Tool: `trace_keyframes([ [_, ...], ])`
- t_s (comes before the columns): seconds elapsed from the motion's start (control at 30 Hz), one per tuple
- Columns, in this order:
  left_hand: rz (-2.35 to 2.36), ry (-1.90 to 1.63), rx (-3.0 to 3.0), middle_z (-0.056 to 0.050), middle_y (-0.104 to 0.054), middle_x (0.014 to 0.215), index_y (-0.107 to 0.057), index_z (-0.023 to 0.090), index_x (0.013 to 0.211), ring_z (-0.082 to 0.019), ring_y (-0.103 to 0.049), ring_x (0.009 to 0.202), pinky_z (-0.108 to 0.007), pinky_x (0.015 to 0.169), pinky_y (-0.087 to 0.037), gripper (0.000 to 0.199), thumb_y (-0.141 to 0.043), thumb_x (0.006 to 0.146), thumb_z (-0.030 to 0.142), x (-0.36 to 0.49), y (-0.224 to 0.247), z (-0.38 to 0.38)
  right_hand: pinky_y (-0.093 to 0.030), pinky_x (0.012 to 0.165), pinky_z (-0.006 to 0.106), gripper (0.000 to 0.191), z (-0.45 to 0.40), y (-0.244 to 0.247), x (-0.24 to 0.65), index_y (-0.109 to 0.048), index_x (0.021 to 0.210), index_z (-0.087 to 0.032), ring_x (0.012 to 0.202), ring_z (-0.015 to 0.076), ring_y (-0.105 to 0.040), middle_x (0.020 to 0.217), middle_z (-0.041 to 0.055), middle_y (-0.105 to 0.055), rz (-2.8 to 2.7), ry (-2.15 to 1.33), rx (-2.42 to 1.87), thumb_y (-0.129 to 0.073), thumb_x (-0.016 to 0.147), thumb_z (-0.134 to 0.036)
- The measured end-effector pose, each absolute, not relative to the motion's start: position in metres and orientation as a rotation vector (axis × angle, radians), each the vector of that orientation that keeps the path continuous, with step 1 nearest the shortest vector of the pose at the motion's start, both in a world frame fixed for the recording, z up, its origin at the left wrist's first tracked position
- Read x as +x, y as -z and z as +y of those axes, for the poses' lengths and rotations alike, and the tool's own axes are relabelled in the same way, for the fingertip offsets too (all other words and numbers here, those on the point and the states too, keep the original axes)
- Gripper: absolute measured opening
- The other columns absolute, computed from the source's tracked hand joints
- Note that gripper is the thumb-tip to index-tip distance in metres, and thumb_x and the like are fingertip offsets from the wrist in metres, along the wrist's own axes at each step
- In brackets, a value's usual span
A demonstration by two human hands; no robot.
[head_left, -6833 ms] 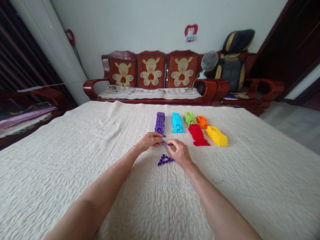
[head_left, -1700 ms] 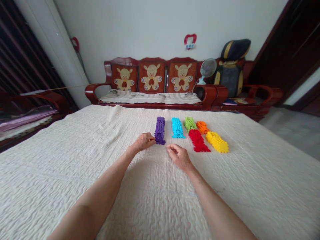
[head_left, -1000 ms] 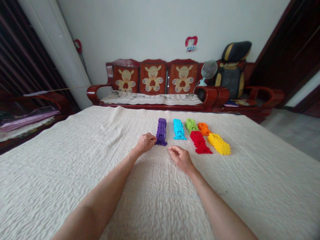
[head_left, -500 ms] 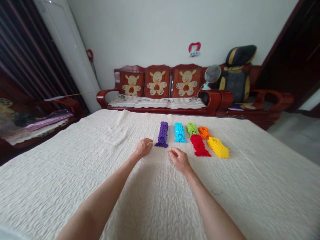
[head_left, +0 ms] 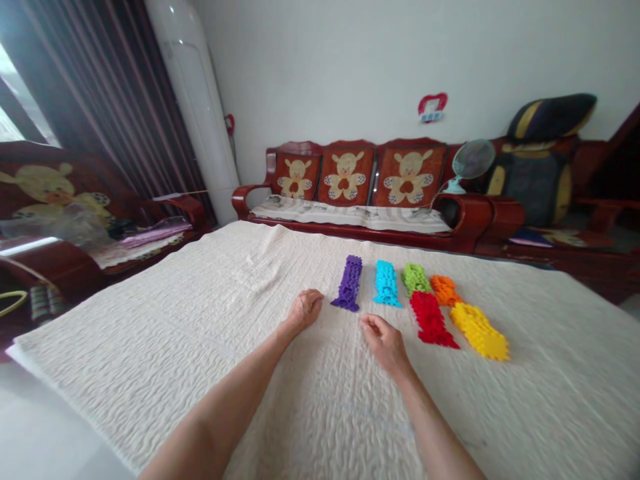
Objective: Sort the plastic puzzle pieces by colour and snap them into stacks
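Note:
My left hand (head_left: 306, 309) rests on the quilted cream cloth (head_left: 200, 320), its fingers lying toward the right with nothing in them. Just beyond its fingertips, apart from them, lies a purple stack of interlocking plastic pieces (head_left: 349, 283). My right hand (head_left: 385, 339) is loosely closed on the cloth, in front and to the right of that stack; no object shows in its fingers. To the right are similar pieces grouped by colour: light blue (head_left: 387, 283), green (head_left: 415, 279), orange (head_left: 445, 291), red (head_left: 431, 321) and yellow (head_left: 480, 331).
A wooden sofa with bear cushions (head_left: 349, 177) stands behind the covered table. A small fan (head_left: 473, 160) is at its right arm, beside a chair with a black and yellow seat pad (head_left: 535, 183). Another wooden armchair (head_left: 60, 257) stands at the left.
The view has turned left, so everything sits farther right and the left armchair shows more. Both hands and the coloured stacks keep about the same places relative to each other.

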State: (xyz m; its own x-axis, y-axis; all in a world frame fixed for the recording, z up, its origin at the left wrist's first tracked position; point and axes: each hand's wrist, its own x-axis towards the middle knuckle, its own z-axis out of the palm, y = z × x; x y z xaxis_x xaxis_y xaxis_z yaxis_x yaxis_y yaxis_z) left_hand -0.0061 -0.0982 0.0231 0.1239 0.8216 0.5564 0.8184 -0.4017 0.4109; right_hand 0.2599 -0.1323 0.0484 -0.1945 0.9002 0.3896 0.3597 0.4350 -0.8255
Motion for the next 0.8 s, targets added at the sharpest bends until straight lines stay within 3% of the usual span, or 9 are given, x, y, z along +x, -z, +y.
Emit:
trace_keyframes([
  [0.2,1.730,-1.282,2.289,-0.010,-0.074,0.097,-0.073,0.016,0.094,-0.020,-0.069,0.091,-0.035,0.087,-0.056,0.027,-0.048,0.084,0.013,-0.0148,-0.0180,-0.0865,-0.057,0.081,0.032,0.032,-0.1340,-0.0477,0.2615,-0.071,0.095,-0.018,0.084,0.0225,-0.072,0.090,0.0089,-0.077,-1.750,-0.741,-1.077,-0.053,0.086,-0.044],
  [0.8,1.729,-1.136,2.400,-0.011,-0.072,0.101,-0.073,0.017,0.097,-0.021,-0.067,0.094,-0.038,0.090,-0.053,0.028,-0.046,0.088,0.015,-0.0092,-0.0245,-0.0906,-0.055,0.076,0.027,0.023,-0.1412,-0.0516,0.2648,-0.069,0.094,-0.019,0.081,0.0183,-0.070,0.087,0.0058,-0.075,-1.776,-0.696,-1.027,-0.052,0.091,-0.034],
])
